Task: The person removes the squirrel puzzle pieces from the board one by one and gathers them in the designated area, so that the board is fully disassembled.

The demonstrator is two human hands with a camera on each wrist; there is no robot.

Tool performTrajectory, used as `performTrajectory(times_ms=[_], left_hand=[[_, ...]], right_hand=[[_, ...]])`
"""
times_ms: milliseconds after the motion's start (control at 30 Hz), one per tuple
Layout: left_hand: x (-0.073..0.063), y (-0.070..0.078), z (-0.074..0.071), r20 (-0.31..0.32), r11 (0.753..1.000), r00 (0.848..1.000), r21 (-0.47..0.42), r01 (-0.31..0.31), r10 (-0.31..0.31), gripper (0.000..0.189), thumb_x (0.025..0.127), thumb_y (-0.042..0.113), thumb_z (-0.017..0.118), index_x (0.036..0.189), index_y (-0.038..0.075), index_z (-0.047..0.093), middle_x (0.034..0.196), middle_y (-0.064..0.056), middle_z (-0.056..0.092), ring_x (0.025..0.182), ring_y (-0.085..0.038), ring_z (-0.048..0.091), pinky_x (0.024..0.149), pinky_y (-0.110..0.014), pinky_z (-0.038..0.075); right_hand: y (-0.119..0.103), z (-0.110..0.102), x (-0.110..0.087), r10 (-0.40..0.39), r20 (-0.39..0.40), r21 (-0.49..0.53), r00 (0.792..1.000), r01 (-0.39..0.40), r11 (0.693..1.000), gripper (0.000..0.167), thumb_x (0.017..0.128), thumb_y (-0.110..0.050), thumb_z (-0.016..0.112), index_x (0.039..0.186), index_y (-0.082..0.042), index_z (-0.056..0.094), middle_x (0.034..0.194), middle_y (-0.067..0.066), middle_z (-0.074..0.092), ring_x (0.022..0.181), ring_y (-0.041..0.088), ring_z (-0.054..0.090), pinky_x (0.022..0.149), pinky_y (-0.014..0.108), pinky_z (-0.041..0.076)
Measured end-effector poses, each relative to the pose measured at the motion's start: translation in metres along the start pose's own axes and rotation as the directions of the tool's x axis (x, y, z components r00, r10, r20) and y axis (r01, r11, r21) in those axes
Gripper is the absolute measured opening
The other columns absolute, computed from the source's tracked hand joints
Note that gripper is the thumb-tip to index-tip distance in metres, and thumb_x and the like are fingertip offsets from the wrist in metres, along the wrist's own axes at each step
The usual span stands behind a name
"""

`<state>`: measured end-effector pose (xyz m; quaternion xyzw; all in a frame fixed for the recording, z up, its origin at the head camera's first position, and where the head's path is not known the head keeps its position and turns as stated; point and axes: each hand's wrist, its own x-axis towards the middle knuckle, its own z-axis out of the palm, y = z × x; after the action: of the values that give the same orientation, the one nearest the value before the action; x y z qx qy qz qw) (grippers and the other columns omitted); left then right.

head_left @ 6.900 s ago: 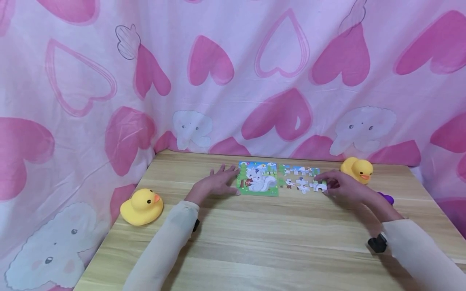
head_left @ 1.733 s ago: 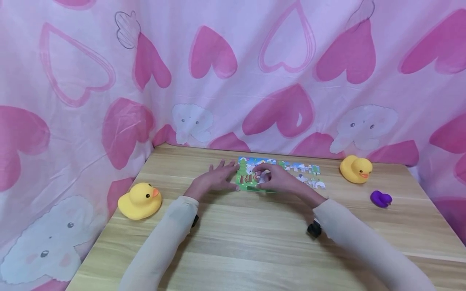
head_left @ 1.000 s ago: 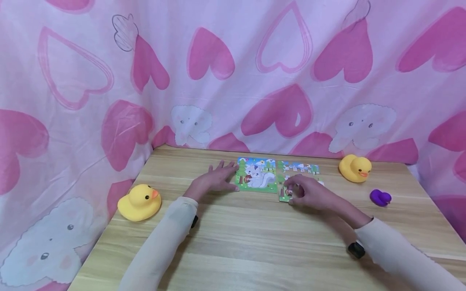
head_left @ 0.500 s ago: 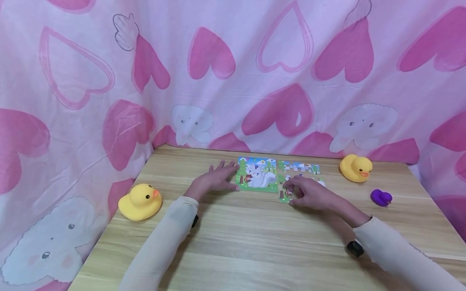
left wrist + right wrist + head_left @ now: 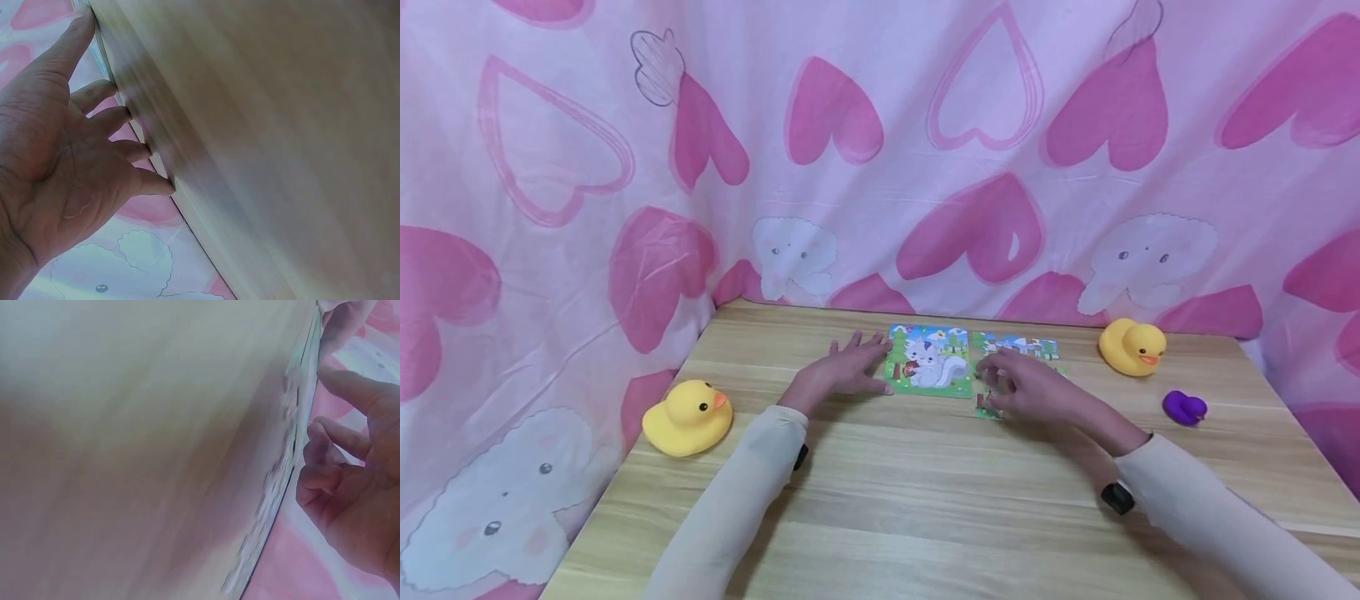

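Observation:
A square picture card [image 5: 928, 362] with a white squirrel lies flat on the wooden table. My left hand [image 5: 848, 368] rests at the card's left edge with its fingers spread; the left wrist view shows the fingertips down on the tabletop. To the right of the card are jigsaw pieces: an upper row [image 5: 1018, 345] and a lower-left piece [image 5: 988, 405] with green grass and a brown stump. Over the lower pieces is my right hand [image 5: 1030, 387], hiding most of them. Its fingers [image 5: 322, 478] are loosely bent, and nothing shows between them and the thumb.
Yellow rubber ducks sit at the left edge [image 5: 688, 418] and back right [image 5: 1132, 347]. A small purple duck [image 5: 1185, 407] is to the right of my right hand. A pink heart-patterned curtain [image 5: 835, 200] hangs behind the wooden table [image 5: 880, 492].
My right hand has moved from over the picture card to the jigsaw, where the stump piece now lies at lower left. It has since shifted slightly up and left. The left hand stays put.

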<state>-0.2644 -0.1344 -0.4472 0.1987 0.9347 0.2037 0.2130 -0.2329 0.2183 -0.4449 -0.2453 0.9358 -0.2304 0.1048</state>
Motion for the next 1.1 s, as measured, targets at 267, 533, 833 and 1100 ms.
performTrajectory(times_ms=[267,533,833,1100], left_hand=[[-0.003,-0.004,0.003,-0.008,1.0,1.0,-0.012,-0.007,0.007,0.091,0.097,0.051,0.073,0.17,0.024,0.024,0.181,-0.003,0.006,0.167,-0.039,-0.008,0.131,-0.07,-0.008],[-0.004,-0.003,0.005,-0.015,1.0,1.0,-0.016,-0.026,0.026,0.09,0.098,0.05,0.072,0.17,0.023,0.025,0.181,-0.005,0.006,0.167,-0.041,-0.007,0.131,-0.07,-0.007],[-0.001,-0.002,0.004,-0.017,1.0,1.0,-0.003,-0.015,0.015,0.091,0.097,0.051,0.072,0.17,0.024,0.025,0.181,-0.004,0.007,0.167,-0.04,-0.006,0.131,-0.069,-0.007],[0.0,-0.003,0.003,-0.015,1.0,1.0,0.016,-0.009,0.01,0.091,0.097,0.053,0.072,0.17,0.025,0.024,0.181,-0.003,0.006,0.167,-0.039,-0.006,0.131,-0.069,-0.007]], right_hand=[[-0.027,0.011,0.031,-0.019,0.039,0.079,0.999,0.016,0.997,0.055,0.093,-0.031,0.082,0.143,-0.017,0.062,0.131,0.003,0.064,0.101,0.018,0.062,0.088,0.035,0.058],[-0.037,0.025,0.055,-0.061,0.038,0.184,0.997,0.053,0.981,0.085,0.087,-0.017,0.088,0.159,-0.016,0.043,0.137,0.01,0.059,0.097,0.022,0.061,0.083,0.033,0.056],[-0.039,0.031,0.063,-0.058,0.059,0.197,0.997,0.045,0.979,0.081,0.092,-0.016,0.084,0.16,-0.011,0.041,0.13,0.01,0.065,0.093,0.015,0.063,0.082,0.03,0.058],[-0.04,0.032,0.064,-0.061,0.038,0.185,0.997,0.053,0.981,0.073,0.091,-0.014,0.084,0.154,-0.009,0.049,0.128,0.011,0.066,0.092,0.016,0.064,0.082,0.032,0.058]])
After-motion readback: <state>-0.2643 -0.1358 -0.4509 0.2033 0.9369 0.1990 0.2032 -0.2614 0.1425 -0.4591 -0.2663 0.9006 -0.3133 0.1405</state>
